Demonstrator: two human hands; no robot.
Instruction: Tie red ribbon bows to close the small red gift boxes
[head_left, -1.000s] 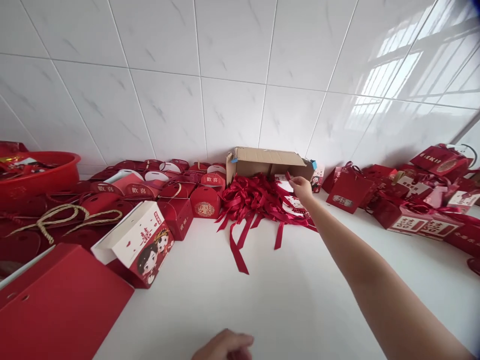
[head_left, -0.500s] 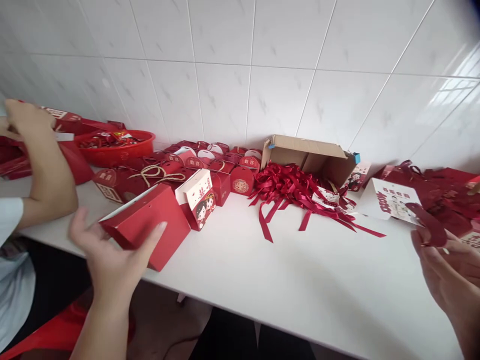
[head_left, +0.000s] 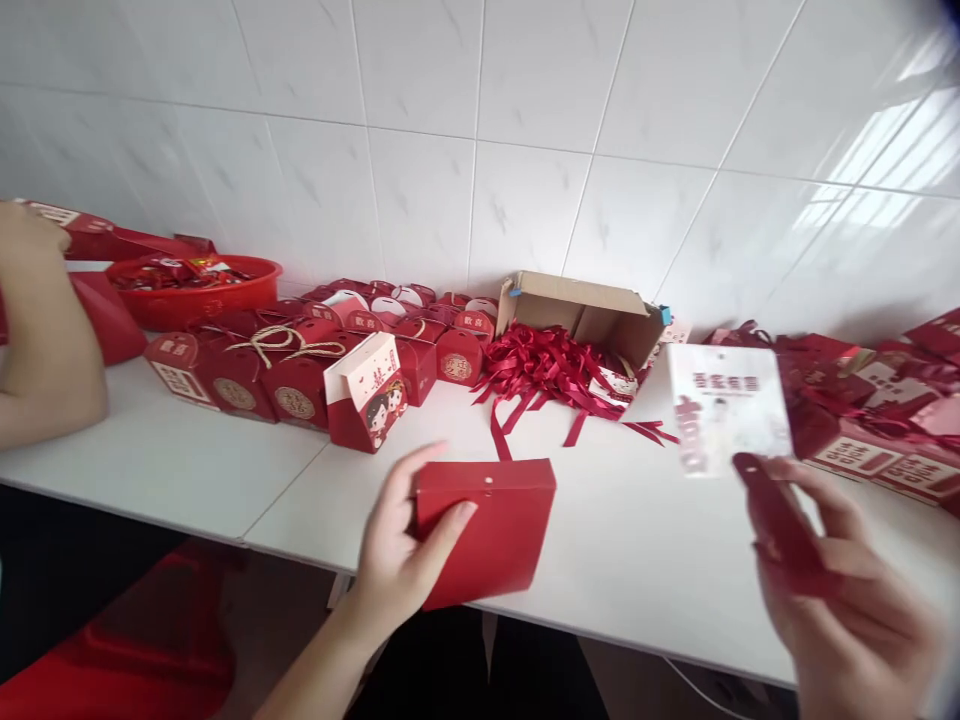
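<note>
Red box [head_left: 495, 530]: clamped w/ L hand [head_left: 394, 562], 6 o'clock; pinched ribbon [head_left: 780, 528] + card [head_left: 729, 410] w/ R hand [head_left: 862, 610], 4ish; prob. risked loose-pinch drop.

My left hand [head_left: 409, 560] grips a red box [head_left: 495, 545] over the near edge of the white table [head_left: 652, 570], thumb across its face. On the right, my right hand [head_left: 847, 590] holds a dark red ribbon [head_left: 787, 530], with a white printed card [head_left: 727, 410] just beyond my fingertips, its print blurred. Far in the middle, red ribbons [head_left: 544, 365] spill from a cardboard box [head_left: 581, 288]. Small gift boxes [head_left: 296, 390] crowd the left beside a red basin [head_left: 202, 308]; another person's arm [head_left: 56, 345] reaches in at far left. More gift packages [head_left: 885, 465] sit far right.
</note>
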